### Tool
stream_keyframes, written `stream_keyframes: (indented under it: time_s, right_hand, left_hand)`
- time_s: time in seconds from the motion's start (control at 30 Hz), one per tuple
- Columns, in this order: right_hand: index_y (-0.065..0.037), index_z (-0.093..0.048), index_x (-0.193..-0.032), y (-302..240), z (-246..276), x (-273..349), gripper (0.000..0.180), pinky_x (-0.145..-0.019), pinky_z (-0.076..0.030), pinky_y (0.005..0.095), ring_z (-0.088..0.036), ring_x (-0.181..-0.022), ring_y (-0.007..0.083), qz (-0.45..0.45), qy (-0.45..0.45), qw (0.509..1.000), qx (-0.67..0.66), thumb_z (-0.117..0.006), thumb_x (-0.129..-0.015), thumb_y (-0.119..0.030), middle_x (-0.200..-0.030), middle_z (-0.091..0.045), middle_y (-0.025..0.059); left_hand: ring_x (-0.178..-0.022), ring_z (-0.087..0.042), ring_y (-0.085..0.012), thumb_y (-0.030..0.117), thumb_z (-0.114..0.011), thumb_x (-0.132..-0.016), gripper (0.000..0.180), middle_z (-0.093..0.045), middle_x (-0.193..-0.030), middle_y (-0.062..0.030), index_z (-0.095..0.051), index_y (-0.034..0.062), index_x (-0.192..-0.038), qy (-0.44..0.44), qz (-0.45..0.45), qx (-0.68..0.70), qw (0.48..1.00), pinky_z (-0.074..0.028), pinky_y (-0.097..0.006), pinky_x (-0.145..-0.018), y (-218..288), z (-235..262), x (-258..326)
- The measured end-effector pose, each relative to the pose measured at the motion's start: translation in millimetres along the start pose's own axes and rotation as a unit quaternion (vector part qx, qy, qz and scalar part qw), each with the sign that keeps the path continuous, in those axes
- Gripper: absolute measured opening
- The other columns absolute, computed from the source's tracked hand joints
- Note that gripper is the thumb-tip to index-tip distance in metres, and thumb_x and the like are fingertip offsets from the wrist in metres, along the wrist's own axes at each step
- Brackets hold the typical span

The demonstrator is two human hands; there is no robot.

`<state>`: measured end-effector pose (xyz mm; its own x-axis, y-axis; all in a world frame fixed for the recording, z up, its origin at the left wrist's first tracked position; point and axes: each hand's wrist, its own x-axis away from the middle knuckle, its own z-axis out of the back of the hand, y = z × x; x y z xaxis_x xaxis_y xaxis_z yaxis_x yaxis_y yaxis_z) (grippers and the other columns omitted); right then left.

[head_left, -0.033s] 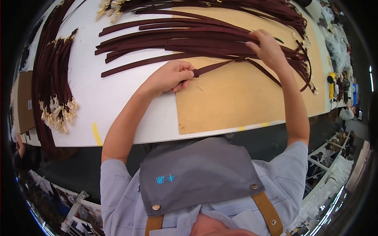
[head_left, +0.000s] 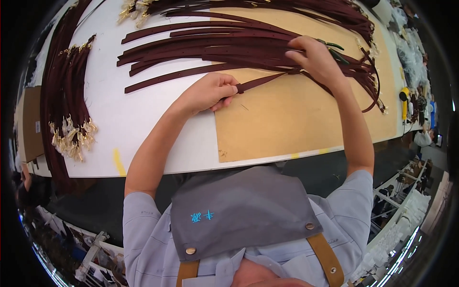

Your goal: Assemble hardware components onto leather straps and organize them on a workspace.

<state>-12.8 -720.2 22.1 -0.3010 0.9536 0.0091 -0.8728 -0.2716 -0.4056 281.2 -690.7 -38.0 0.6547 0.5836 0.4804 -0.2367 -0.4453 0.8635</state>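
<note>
Dark red strap (head_left: 262,81), ends hidden inside left hand (head_left: 209,93) and right hand (head_left: 316,60) pinching grips.

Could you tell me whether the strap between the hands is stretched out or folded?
Stretched out: the strap runs straight from the left hand to the right hand.

On my left I see a bundle of dark maroon straps (head_left: 62,100) with gold buckles (head_left: 71,138) lying on the white table (head_left: 143,115). A tan board (head_left: 296,115) lies on it, a yellow tool (head_left: 405,101) far right.
</note>
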Motion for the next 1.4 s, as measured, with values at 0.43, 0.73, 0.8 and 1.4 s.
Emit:
stream_keyframes:
  time_s: [0.43,0.73,0.8,1.4]
  right_hand:
    - [0.0,-0.063,-0.111,-74.0,-41.6,-12.7,0.028,-0.06,-0.039,0.0218,-0.045,-0.066,0.0049,0.008,-0.091,0.92,-0.381,-0.047,-0.101,-0.02,-0.072,-0.052,-0.0021]
    - [-0.004,-0.07,-0.101,-61.5,-13.4,20.7,0.037,-0.052,-0.03,0.0202,-0.038,-0.063,0.0039,0.009,-0.171,0.935,-0.309,-0.051,-0.098,-0.035,-0.076,-0.048,-0.0055]
    - [-0.007,-0.071,-0.1,-58.5,-12.5,22.7,0.033,-0.045,-0.028,0.0192,-0.036,-0.055,0.002,0.011,-0.165,0.929,-0.33,-0.055,-0.097,-0.036,-0.074,-0.048,-0.0076]
    - [0.003,-0.065,-0.078,-80.3,-33.8,24.4,0.028,-0.049,-0.034,0.0288,-0.043,-0.055,0.0075,-0.09,-0.182,0.964,-0.171,-0.066,-0.087,-0.023,-0.057,-0.051,0.0014]
  left_hand:
    - [-0.046,-0.04,-0.0038,0.017,-0.056,-0.094,0.017,-0.055,-0.061,0.001,-0.06,0.0015,-0.087,-0.025,-0.027,0.0,0.999,-0.029,-0.02,-0.041,-2.0,2.7,-3.7]
    - [-0.047,-0.04,-0.0034,0.018,-0.057,-0.093,0.018,-0.055,-0.061,0.0012,-0.061,0.0013,-0.088,-0.039,-0.027,0.0,0.999,-0.029,-0.02,-0.042,-1.5,4.2,-1.7]
    - [-0.046,-0.04,-0.0034,0.017,-0.056,-0.093,0.017,-0.055,-0.061,0.0014,-0.061,0.0017,-0.088,-0.035,-0.021,-0.006,0.999,-0.029,-0.02,-0.042,-0.7,3.6,-2.3]
    - [-0.047,-0.04,-0.0019,0.016,-0.053,-0.097,0.016,-0.057,-0.064,0.0019,-0.059,0.0014,-0.093,-0.036,-0.038,0.004,0.999,-0.03,-0.019,-0.042,-2.6,0.1,-1.4]
